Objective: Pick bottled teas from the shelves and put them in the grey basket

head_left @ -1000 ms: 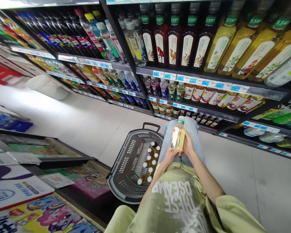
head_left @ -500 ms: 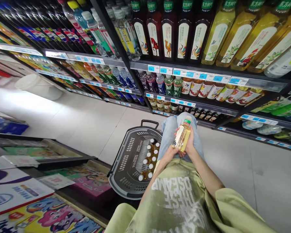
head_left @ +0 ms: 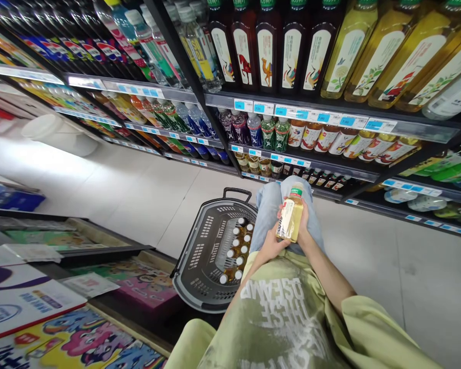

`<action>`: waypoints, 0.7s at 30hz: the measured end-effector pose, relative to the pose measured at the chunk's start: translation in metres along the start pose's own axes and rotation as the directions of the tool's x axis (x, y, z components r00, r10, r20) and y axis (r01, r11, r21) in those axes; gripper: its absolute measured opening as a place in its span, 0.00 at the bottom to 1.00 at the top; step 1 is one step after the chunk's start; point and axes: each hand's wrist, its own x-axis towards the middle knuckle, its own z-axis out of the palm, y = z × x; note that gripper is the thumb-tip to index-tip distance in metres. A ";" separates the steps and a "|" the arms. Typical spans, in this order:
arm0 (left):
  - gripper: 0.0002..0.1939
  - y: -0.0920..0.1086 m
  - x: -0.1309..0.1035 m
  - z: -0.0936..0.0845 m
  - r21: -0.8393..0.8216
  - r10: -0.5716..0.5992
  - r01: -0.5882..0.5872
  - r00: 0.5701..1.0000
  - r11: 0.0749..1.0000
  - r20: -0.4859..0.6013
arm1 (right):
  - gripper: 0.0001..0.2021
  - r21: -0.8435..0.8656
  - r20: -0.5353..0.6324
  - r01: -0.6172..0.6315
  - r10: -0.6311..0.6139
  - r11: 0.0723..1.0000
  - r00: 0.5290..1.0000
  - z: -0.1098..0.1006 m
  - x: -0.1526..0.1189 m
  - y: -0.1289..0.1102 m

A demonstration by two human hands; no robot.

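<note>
I hold a small plastic bottle of pale yellow tea (head_left: pixel 291 218) over my lap. It has a green and white cap, a cream label and a red mark. My left hand (head_left: pixel 271 246) is closed around its lower end from the left. From the other side my right hand (head_left: pixel 304 225) grips the body, its fingers partly hidden behind the bottle. To my left, a dark grey shopping basket (head_left: pixel 195 261) stands on the floor. Inside it are several upright white-capped bottles (head_left: pixel 236 253) with amber drink.
Ahead rise drink shelves (head_left: pixel 330 123) with price tags, holding large tea bottles (head_left: pixel 292 51) and rows of smaller ones (head_left: pixel 280 136). Cola bottles (head_left: pixel 80 48) fill the left shelves. A white bucket (head_left: pixel 61 134) sits farther left. Boxed goods (head_left: pixel 80 335) lie near my left side.
The bottle has turned slightly in my hands, so its label faces the camera more and it stands straighter. My left fingers have shifted at its base. The basket stays put.
</note>
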 end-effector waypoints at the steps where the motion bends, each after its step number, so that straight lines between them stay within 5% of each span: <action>1: 0.58 -0.001 0.000 -0.001 0.008 0.011 -0.011 1.000 1.000 0.014 | 0.37 -0.003 0.004 -0.004 0.004 1.000 1.000 0.001 -0.001 -0.001; 10: 0.57 -0.008 -0.002 -0.002 0.012 0.058 -0.058 0.998 0.998 0.034 | 0.34 -0.009 0.034 -0.045 0.045 0.999 0.998 -0.001 0.001 -0.002; 15: 0.55 -0.013 -0.002 0.003 -0.001 0.121 -0.122 0.989 0.993 -0.083 | 0.34 -0.006 0.028 -0.045 0.045 0.999 0.999 -0.008 0.004 0.002; 21: 0.35 -0.005 -0.005 0.004 0.262 0.357 -0.280 0.879 0.923 -0.316 | 0.33 -0.050 -0.126 0.080 -0.086 0.996 0.988 0.000 0.003 0.011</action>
